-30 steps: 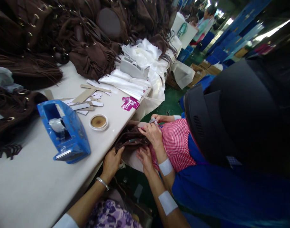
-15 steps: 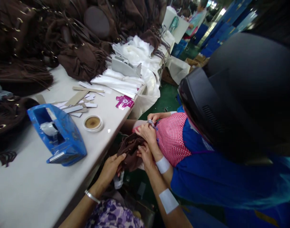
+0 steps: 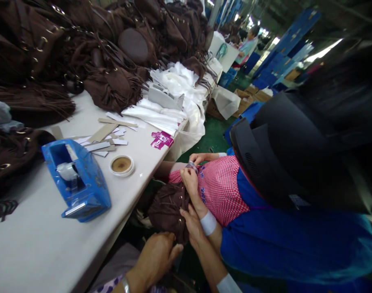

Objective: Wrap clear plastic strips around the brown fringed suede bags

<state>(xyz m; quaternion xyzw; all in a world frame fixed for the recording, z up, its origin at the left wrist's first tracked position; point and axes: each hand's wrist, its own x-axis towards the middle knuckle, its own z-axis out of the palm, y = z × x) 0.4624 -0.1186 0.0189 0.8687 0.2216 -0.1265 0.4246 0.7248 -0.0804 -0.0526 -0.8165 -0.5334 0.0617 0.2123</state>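
Note:
A dark brown fringed bag (image 3: pixel 166 205) with metal eyelets hangs beside the table edge, above my lap. My right hand (image 3: pixel 192 224), a white band on its forearm, grips the bag's eyeleted rim, the thumb on the near side. My left hand (image 3: pixel 157 254), wearing a silver bracelet (image 3: pixel 125 284), is at the bag's lower end with its fingers curled under. What those fingers hold is hidden. Just beyond, a co-worker's two hands (image 3: pixel 190 179) pinch a small greyish, shiny piece (image 3: pixel 192 166) against a red-checked apron (image 3: pixel 220 183).
On the white table (image 3: pixel 30 248) stand a blue tape dispenser (image 3: pixel 94 183) and a round tub of brown paste (image 3: pixel 122 165). Card strips (image 3: pixel 103 134), white wrapping (image 3: pixel 173 81) and heaped brown bags (image 3: pixel 112 81) lie farther back. The co-worker in a dark cap (image 3: pixel 289 150) sits close at right.
My left hand has drawn back toward me, from the bag's upper edge to its lower end. The bag has turned, showing its fringed side. My right hand has shifted slightly lower on the rim.

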